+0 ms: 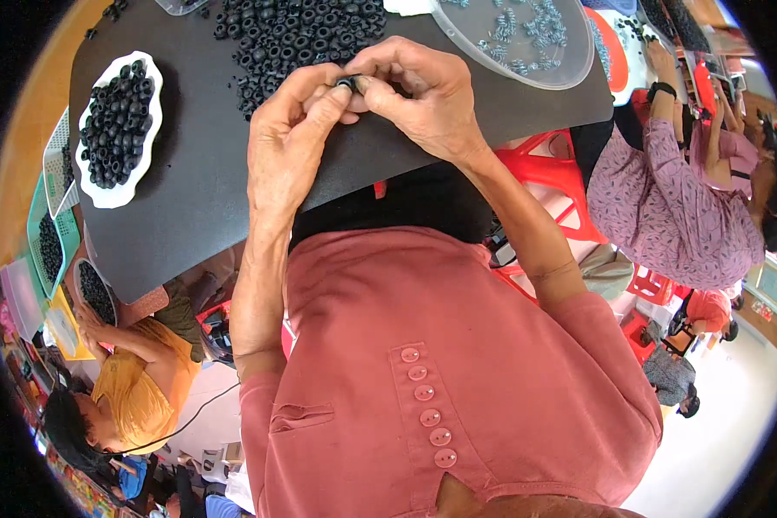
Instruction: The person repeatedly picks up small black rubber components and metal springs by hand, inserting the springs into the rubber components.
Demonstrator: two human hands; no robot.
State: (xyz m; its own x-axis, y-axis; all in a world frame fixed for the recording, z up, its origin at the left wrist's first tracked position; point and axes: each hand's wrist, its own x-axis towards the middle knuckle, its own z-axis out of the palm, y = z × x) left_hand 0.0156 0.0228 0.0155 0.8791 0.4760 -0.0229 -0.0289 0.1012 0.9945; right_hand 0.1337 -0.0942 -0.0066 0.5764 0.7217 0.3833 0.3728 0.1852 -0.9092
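Note:
Over the near side of the dark table (194, 220), my left hand (289, 142) and my right hand (427, 99) meet, thumbs and fingertips pinched on one small black piece (348, 83). The fingers cover most of it, so its exact kind does not show. Just beyond my hands lies a large pile of small black round pieces with holes (298, 34). To the left, a white scalloped dish (86, 186) holds more black round pieces (116, 125). At the far right, a clear round tray (570, 79) contains small metal springs (544, 26).
Mesh baskets (53, 168) and a bowl of black pieces (95, 289) stand left of the table, beside a person in a yellow top (151, 380). A person in a patterned mauve garment (665, 207) works at the right. Red plastic stools (548, 181) stand near the table's right edge.

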